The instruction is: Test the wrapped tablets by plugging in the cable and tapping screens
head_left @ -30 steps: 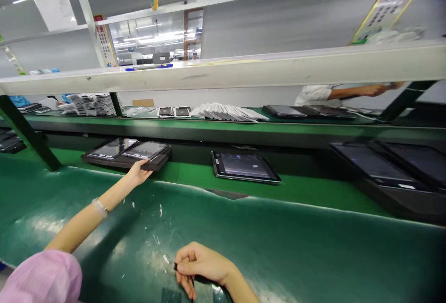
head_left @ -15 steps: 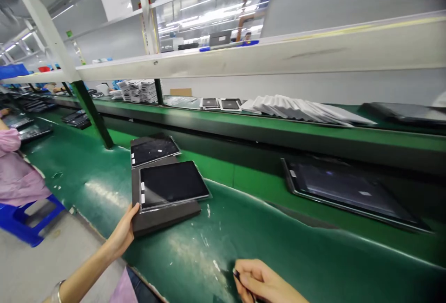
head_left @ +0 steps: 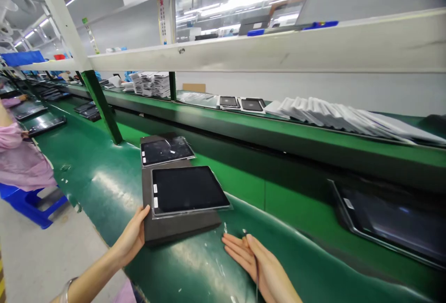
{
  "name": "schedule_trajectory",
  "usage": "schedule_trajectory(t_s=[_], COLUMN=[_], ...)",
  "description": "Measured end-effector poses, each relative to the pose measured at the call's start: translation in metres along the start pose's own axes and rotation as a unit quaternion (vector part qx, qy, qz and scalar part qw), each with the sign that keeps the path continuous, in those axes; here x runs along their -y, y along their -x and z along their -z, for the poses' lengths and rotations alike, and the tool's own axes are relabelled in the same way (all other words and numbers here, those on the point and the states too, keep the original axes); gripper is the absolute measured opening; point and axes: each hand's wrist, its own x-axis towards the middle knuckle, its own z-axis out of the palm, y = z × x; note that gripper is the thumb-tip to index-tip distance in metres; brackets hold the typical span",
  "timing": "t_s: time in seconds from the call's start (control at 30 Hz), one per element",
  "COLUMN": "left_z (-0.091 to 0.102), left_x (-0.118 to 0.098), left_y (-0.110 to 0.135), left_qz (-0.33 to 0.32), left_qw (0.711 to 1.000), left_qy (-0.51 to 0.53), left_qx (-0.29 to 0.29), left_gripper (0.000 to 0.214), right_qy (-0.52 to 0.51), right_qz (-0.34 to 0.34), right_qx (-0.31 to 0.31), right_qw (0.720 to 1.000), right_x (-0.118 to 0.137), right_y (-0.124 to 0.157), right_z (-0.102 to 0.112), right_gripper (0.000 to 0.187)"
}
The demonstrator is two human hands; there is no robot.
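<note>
The left hand [head_left: 131, 237] is gripping the edge of a black foam tray [head_left: 184, 227], its thumb lying against the rim. Just right of those fingers, a tablet [head_left: 190, 190] is lying on the tray; a second tablet [head_left: 167, 149] is resting beyond it, farther from them. The right hand [head_left: 259, 266] is pinching a thin cable [head_left: 257, 275] near its plug, the other fingers extending straight toward the tray, apart from it.

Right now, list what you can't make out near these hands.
Head view:
- Left hand: some fingertips hidden by the dark slab.
- Cable in right hand: lower end cut off by bottom edge.
- Tablet at right: cut off by right edge.
- White labels on the front tablet: print too small to read.
</note>
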Motion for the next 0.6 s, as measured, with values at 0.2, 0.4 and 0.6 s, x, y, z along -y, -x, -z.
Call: schedule_trajectory(t_s=[0.2, 0.4, 0.6], left_z=[0.013, 0.018, 0.0], left_x=[-0.007, -0.072, -0.112], left_y=[-0.023, -0.122, -0.166], left_qz=[0.062, -0.058, -0.012], left_qw=[0.993, 0.996, 0.99], left_qy=[-0.005, -0.028, -0.124], left_qx=[0.096, -0.062, -0.064], left_gripper=[0.045, 0.044, 0.067], right_qy=[-0.124, -0.056, -0.03], right_qz=[0.013, 0.075, 0.072], right_qx=[0.11, 0.122, 0.115], right_qw=[0.986, 0.988, 0.99], right_x=[-0.016, -0.002, -0.004], right_y=[-0.017, -0.002, 0.038], right_z=[-0.049, -0.059, -0.076], right_gripper=[0.034, 0.034, 0.04])
